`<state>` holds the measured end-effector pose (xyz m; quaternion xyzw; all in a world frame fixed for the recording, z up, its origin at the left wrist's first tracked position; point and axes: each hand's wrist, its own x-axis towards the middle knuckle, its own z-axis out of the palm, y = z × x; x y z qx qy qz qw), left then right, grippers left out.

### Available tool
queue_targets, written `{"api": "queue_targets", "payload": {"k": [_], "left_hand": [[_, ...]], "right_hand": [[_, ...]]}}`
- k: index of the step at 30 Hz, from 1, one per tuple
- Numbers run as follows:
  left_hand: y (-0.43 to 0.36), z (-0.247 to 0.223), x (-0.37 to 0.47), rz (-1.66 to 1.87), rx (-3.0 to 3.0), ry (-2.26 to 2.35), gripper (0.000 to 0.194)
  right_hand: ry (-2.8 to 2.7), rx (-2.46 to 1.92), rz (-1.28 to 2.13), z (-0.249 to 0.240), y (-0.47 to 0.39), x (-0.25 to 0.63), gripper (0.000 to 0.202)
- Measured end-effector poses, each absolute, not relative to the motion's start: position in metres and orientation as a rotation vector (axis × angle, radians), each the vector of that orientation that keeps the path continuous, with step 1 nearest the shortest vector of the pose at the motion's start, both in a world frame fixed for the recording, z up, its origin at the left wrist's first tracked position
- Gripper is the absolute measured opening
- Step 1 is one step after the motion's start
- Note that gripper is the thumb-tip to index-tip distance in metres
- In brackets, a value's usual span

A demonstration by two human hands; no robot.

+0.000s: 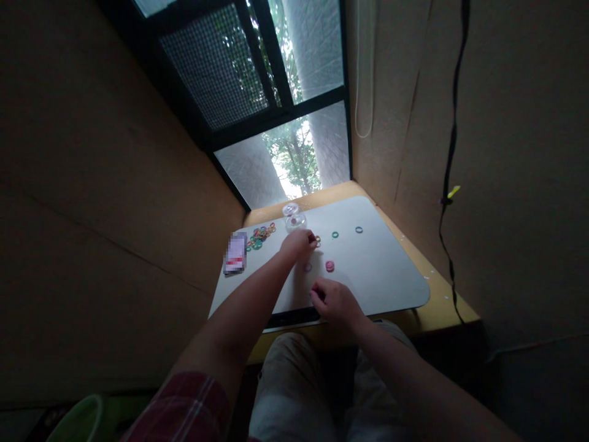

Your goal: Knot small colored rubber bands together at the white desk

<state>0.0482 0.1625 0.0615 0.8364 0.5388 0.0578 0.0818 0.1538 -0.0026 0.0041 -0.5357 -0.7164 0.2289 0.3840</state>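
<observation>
My left hand [299, 244] reaches over the white board, its fingers pinched at a small stack of yellowish rings [317, 241]. Nearer to me, my right hand [335, 301] is curled above the board's front edge; what its fingers hold, if anything, is too small to tell. Between the hands lie a pink stack of rings [330, 266] and a pale purple ring [308, 267]. A green ring [335, 234] and a blue-grey ring [359, 229] sit apart farther right. A pile of mixed coloured rings [260, 237] is at the board's left.
A clear round container [296, 221] and its lid-like disc [290, 209] stand at the back of the white board [386, 270]. A blurred package [235, 253] lies at the left edge. A black cable [453, 141] hangs at the right, and a window is behind.
</observation>
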Motion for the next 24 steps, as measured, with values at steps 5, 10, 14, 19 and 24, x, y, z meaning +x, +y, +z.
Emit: {"api": "queue_targets", "payload": {"k": [5, 10, 14, 19, 24], "left_hand": [[0.185, 0.068, 0.056, 0.260, 2.447, 1.676, 0.019], [0.189, 0.068, 0.030, 0.388, 2.383, 1.712, 0.021], [0.167, 0.059, -0.024, 0.478, 2.304, 1.788, 0.020], [0.122, 0.036, -0.089, 0.560, 2.197, 1.913, 0.022], [0.105, 0.015, -0.106, 0.704, 2.241, 1.969, 0.024]], "right_hand": [[-1.836, -1.362, 0.585, 0.002, -0.002, 0.154, 0.011], [-1.847, -1.367, 0.570, 0.002, -0.001, 0.154, 0.012], [-1.847, -1.368, 0.581, 0.002, -0.001, 0.154, 0.012], [-1.852, -1.365, 0.570, 0.002, -0.001, 0.152, 0.013], [-1.875, -1.407, 0.560, 0.002, -0.001, 0.152, 0.014]]}}
